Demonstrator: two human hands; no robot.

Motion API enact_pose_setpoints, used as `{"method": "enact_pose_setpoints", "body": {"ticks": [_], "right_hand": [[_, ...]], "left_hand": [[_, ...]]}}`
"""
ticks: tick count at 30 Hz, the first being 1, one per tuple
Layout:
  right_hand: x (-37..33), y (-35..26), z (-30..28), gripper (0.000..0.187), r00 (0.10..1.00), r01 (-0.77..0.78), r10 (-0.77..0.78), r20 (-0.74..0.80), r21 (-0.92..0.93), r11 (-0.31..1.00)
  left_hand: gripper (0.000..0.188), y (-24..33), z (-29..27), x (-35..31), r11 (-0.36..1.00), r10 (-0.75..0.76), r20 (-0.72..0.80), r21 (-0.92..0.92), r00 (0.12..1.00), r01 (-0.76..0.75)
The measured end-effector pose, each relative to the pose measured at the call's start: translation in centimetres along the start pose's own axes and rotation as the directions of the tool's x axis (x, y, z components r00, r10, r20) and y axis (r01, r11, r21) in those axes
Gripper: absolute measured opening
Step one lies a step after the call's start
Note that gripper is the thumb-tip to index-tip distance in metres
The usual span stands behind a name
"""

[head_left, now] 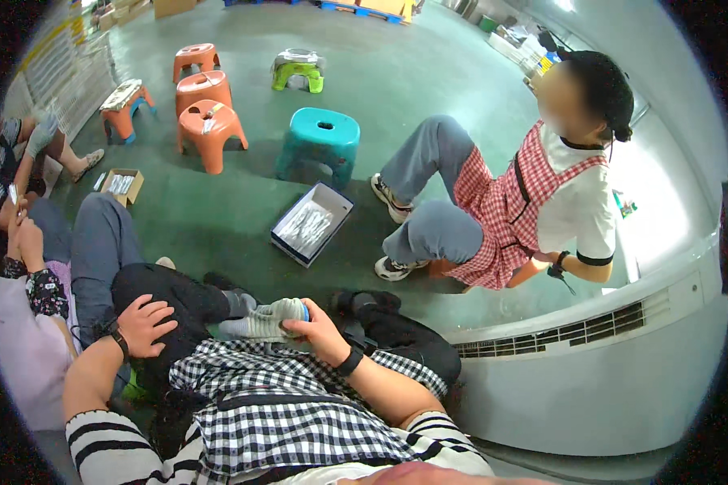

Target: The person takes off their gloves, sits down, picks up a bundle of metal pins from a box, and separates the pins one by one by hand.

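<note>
My left hand (146, 326) lies flat on my dark-trousered left thigh, fingers spread, holding nothing. Over my lap, my right hand (325, 333) is closed around the cuff end of a pale grey knitted work glove (259, 322). A bit of blue shows between the thumb and fingers at that end; I cannot make out what it is. The glove's finger end hangs toward the left. Beneath both hands spreads my black-and-white checked apron (291, 428). Each of my wrists wears a dark band.
Ahead on the green floor stands an open box (333, 196) of slender white pieces. Beyond are a teal stool (319, 133), orange stools (210, 125) and a green-legged stool (298, 71). A seated person (518, 186) is at right, others at left. A grey vented unit (574, 388) borders my right.
</note>
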State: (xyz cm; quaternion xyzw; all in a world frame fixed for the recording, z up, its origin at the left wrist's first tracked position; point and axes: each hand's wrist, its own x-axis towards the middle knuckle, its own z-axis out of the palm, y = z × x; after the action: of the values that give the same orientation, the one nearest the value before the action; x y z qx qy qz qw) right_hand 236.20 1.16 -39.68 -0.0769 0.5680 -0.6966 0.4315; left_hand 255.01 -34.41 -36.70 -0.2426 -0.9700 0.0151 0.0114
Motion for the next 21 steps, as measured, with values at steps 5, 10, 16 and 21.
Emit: {"method": "enact_pose_setpoints", "body": {"ticks": [5, 10, 16, 21], "right_hand": [[0.3, 1.3, -0.4, 0.028, 0.999, 0.033, -0.032, -0.006, 0.038, 0.999], [0.6, 1.0, -0.4, 0.027, 0.996, 0.081, -0.079, -0.031, 0.057, 0.995], [-0.1, 0.9, -0.1, 0.036, 0.992, 0.117, -0.107, -0.063, 0.19, 0.975], [-0.1, -0.1, 0.1, 0.035, 0.997, 0.07, -0.076, 0.019, 0.219, 0.973]], "left_hand": [[0.057, -0.1, 0.7, -0.2, 0.999, 0.016, 0.001, -0.049, 1.0, -0.016], [0.058, -0.1, 0.5, -0.2, 1.0, -0.011, 0.004, -0.011, 1.0, 0.011], [0.058, -0.1, 0.5, 0.2, 1.0, -0.003, 0.015, -0.008, 1.0, 0.003], [0.058, 0.2, 0.2, -0.1, 1.0, -0.014, 0.035, -0.003, 0.999, 0.014]]}}
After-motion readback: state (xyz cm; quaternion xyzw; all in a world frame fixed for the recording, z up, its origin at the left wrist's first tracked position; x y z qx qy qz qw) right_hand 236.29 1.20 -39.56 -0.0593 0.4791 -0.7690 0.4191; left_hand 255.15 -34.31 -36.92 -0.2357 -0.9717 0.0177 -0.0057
